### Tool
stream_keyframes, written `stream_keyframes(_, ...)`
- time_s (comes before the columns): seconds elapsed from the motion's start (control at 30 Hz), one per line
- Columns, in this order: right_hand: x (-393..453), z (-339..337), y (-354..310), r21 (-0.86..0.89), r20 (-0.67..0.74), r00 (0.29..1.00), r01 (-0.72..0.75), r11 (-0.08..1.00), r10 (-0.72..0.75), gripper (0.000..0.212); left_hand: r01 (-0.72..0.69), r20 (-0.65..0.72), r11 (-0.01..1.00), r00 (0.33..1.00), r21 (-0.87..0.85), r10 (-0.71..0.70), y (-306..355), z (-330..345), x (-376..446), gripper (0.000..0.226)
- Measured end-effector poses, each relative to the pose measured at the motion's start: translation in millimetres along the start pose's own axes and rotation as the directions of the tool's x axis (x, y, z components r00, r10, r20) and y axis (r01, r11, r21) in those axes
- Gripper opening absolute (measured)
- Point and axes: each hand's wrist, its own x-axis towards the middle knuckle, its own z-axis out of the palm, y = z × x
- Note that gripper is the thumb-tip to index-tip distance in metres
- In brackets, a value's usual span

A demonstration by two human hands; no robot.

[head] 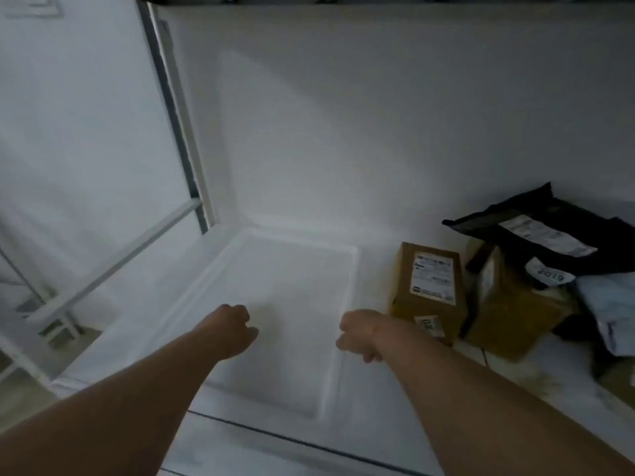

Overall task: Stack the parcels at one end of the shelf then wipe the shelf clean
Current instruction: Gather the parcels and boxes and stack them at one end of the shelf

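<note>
Parcels sit at the right end of the shelf [295, 389], and we take the view from near to far. Nearest us, two bare forearms reach in from the bottom edge over the white shelf surface. Our left hand [231, 329] hangs over the left part of a shallow rectangular panel [292, 286] in the shelf, fingers curled in toward the palm in a loose fist, holding nothing. Our right hand [360, 333] is over the panel's right edge, fingers also curled under and empty as far as we can tell; its fingertips are hidden from us. The hands are apart, with bare shelf between them.

Just beyond the right hand stands a small brown box [429, 286], a white printed label on its top face and a second small label on its near side. Just beside it to the right is a larger brown box [515, 310]. A black mailer bag [536, 235] with white labels lies across that larger box, tilted. At the far right edge, a pale blue-grey soft package [608, 304] leans against the pile, partly cut off by the frame.

Behind everything rises a plain white back wall [378, 115]. To the far left, a metal upright [171, 115] and a slanted crossbar [130, 249] frame the shelf's end.
</note>
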Motion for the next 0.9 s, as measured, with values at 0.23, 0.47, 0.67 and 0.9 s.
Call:
stream_keyframes(0.23,16.2,27.0,-30.0,0.034,-0.003,0.994,-0.108,0.994,0.108,0.035,-0.069,0.208,0.990,0.977,0.126,0.042,-37.2,20.3,16.7,0.058)
stream_keyframes(0.47,12.9,41.8,-61.4,0.464,0.253,0.960,-0.228,0.856,0.118,0.031,-0.086,0.236,0.975,0.971,0.204,0.036,-57.4,14.9,33.5,0.072)
stream_keyframes(0.67,2.9,41.6,-104.5,0.591,0.376,0.925,-0.195,0.782,-0.053,0.040,-0.227,0.214,0.959,0.959,0.172,0.189,-42.8,7.6,23.5,0.087)
stream_keyframes(0.9,27.8,31.0,-98.7,-0.208,-0.198,0.978,0.014,0.978,-0.057,0.047,-0.371,0.275,0.898,0.912,0.236,0.305,-55.6,12.1,12.5,0.103)
